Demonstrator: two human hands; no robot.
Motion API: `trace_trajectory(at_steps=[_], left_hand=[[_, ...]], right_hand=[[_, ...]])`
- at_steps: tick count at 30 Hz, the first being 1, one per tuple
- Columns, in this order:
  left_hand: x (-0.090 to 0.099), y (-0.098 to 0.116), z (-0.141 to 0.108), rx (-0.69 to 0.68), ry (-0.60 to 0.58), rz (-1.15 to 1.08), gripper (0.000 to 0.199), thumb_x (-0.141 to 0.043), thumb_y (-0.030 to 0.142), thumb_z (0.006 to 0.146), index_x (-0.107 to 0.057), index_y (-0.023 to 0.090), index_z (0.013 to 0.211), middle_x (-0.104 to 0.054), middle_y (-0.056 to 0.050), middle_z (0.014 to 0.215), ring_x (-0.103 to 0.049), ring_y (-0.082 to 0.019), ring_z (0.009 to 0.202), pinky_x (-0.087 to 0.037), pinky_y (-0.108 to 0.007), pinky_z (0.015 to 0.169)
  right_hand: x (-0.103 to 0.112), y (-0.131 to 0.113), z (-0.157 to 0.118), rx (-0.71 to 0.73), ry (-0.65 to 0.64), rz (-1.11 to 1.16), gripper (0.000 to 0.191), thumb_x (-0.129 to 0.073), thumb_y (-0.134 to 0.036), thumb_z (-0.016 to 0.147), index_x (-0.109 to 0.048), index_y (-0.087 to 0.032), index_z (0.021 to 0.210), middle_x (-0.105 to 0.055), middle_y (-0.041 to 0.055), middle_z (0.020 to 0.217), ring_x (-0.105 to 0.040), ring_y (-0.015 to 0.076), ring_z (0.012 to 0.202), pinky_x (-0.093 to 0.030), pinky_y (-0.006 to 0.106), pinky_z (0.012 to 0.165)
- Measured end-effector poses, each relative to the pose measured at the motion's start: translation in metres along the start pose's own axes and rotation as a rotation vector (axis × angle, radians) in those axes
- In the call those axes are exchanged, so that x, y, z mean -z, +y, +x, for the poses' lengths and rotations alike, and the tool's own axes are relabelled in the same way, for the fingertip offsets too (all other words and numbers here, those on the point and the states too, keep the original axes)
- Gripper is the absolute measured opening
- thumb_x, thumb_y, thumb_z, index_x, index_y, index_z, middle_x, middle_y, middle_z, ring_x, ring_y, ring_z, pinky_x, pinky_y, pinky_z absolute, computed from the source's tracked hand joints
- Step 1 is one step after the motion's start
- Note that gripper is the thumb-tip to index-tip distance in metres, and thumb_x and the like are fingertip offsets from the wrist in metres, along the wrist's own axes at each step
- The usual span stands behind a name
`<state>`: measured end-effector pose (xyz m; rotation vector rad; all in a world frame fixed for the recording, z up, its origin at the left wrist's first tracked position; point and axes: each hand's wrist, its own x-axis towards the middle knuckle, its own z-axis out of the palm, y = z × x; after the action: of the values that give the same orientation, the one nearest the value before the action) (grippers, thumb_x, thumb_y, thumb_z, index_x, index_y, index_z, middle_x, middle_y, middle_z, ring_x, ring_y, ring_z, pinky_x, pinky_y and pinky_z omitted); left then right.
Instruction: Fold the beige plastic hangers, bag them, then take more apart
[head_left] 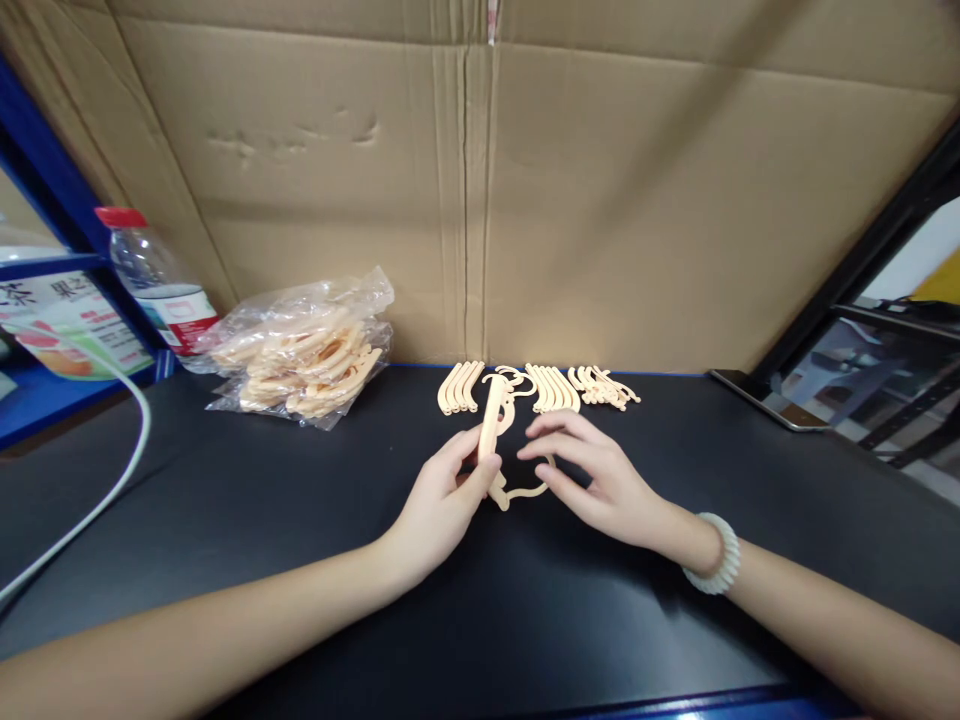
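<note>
My left hand (442, 500) is closed on a pale wooden assembly (490, 420), its long flat piece tilted upward between thumb and fingers. A thin curved part (529, 492) extends from the assembly's lower end toward my right hand (592, 470). The fingers of my right hand are apart and bent beside that curved part; whether they touch it I cannot tell. Behind the hands lie curved wooden pieces in a left row (460, 388), a right row (553, 388) and a group of smaller pieces (602, 387) farther right. Hook-shaped pieces (517, 378) lie between the two rows.
On the black table (300, 540), a clear plastic bag of wooden pieces (304, 350) sits at the back left beside a red-capped bottle (169, 290). A white cable (127, 470) curves along the left. A flat dark device (769, 400) lies back right, before the cardboard wall (637, 200).
</note>
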<state>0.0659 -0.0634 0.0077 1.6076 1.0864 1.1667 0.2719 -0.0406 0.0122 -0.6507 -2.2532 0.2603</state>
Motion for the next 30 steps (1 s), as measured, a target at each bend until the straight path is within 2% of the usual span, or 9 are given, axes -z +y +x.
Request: trace_trajectory(at_steps=[3, 7, 14, 17, 20, 23, 25, 28, 30], left_hand=[[0.0, -0.001, -0.001, -0.011, -0.062, -0.028, 0.044, -0.056, 0.034, 0.09, -0.056, 0.018, 0.131, -0.066, -0.006, 0.097, -0.06, -0.019, 0.083, -0.049, -0.028, 0.074], [0.001, -0.002, -0.002, 0.017, -0.096, -0.052, 0.05, -0.056, 0.035, 0.09, -0.05, 0.02, 0.137, -0.066, -0.005, 0.094, -0.062, -0.018, 0.08, -0.051, -0.029, 0.072], [0.005, -0.009, 0.001, -0.015, 0.028, 0.068, 0.036, -0.055, 0.036, 0.091, -0.058, 0.02, 0.123, -0.066, -0.003, 0.087, -0.06, -0.017, 0.076, -0.047, -0.026, 0.067], [0.007, -0.007, 0.005, -0.013, 0.067, 0.04, 0.031, -0.056, 0.037, 0.09, -0.06, 0.018, 0.115, -0.067, -0.004, 0.09, -0.06, -0.016, 0.075, -0.047, -0.027, 0.069], [0.006, -0.003, 0.006, 0.025, 0.082, -0.007, 0.031, -0.058, 0.038, 0.086, -0.061, 0.017, 0.109, -0.066, -0.004, 0.086, -0.059, -0.016, 0.068, -0.047, -0.026, 0.062], [0.005, -0.001, 0.005, 0.051, 0.111, 0.01, 0.033, -0.057, 0.038, 0.085, -0.061, 0.017, 0.11, -0.064, -0.003, 0.085, -0.055, -0.014, 0.063, -0.045, -0.025, 0.055], [0.006, -0.001, 0.005, 0.055, 0.105, 0.03, 0.033, -0.055, 0.037, 0.086, -0.06, 0.017, 0.111, -0.063, -0.003, 0.085, -0.053, -0.014, 0.061, -0.044, -0.024, 0.054], [0.008, -0.003, 0.007, 0.006, 0.075, 0.084, 0.029, -0.054, 0.036, 0.089, -0.06, 0.018, 0.111, -0.064, -0.003, 0.084, -0.056, -0.015, 0.065, -0.045, -0.024, 0.058], [0.011, -0.003, 0.008, -0.05, 0.069, 0.133, 0.026, -0.055, 0.035, 0.089, -0.062, 0.02, 0.109, -0.066, -0.003, 0.083, -0.06, -0.017, 0.07, -0.045, -0.025, 0.064]], right_hand=[[0.002, 0.001, 0.001, -0.139, 0.018, 0.287, 0.023, -0.055, -0.022, 0.093, -0.063, -0.025, 0.114, -0.051, 0.0093, 0.134, -0.048, 0.0229, 0.127, -0.042, 0.042, 0.106], [0.003, 0.003, 0.002, -0.252, -0.05, 0.674, 0.036, -0.057, -0.027, 0.094, -0.055, -0.028, 0.129, -0.051, 0.0082, 0.14, -0.047, 0.022, 0.13, -0.042, 0.043, 0.107], [0.002, 0.006, 0.003, -0.398, 0.029, 0.655, 0.024, -0.058, -0.027, 0.092, -0.066, -0.023, 0.114, -0.065, 0.0084, 0.122, -0.061, 0.0214, 0.113, -0.045, 0.045, 0.104], [0.001, 0.009, 0.003, -0.472, 0.036, 0.652, 0.022, -0.059, -0.029, 0.09, -0.068, -0.021, 0.109, -0.067, 0.0082, 0.117, -0.063, 0.0213, 0.109, -0.045, 0.045, 0.103], [-0.001, 0.009, 0.003, -0.507, 0.075, 0.695, 0.023, -0.063, -0.032, 0.087, -0.066, -0.02, 0.107, -0.069, 0.0081, 0.11, -0.064, 0.0204, 0.104, -0.048, 0.042, 0.099], [-0.001, 0.007, 0.004, -0.561, 0.161, 0.731, 0.024, -0.065, -0.034, 0.085, -0.06, -0.019, 0.103, -0.068, 0.0054, 0.094, -0.067, 0.0179, 0.091, -0.053, 0.035, 0.087], [-0.001, 0.006, 0.005, -0.62, 0.225, 0.768, 0.026, -0.067, -0.036, 0.084, -0.053, -0.021, 0.1, -0.064, 0.0005, 0.084, -0.067, 0.0145, 0.073, -0.055, 0.03, 0.07], [-0.001, 0.006, 0.006, -0.725, 0.255, 0.83, 0.032, -0.067, -0.038, 0.082, -0.044, -0.022, 0.098, -0.061, -0.0036, 0.077, -0.057, 0.0096, 0.049, -0.047, 0.024, 0.048], [-0.002, 0.006, 0.006, -0.776, 0.192, 0.852, 0.033, -0.065, -0.041, 0.083, -0.043, -0.021, 0.1, -0.063, -0.0024, 0.074, -0.052, 0.0086, 0.044, -0.041, 0.022, 0.043]])
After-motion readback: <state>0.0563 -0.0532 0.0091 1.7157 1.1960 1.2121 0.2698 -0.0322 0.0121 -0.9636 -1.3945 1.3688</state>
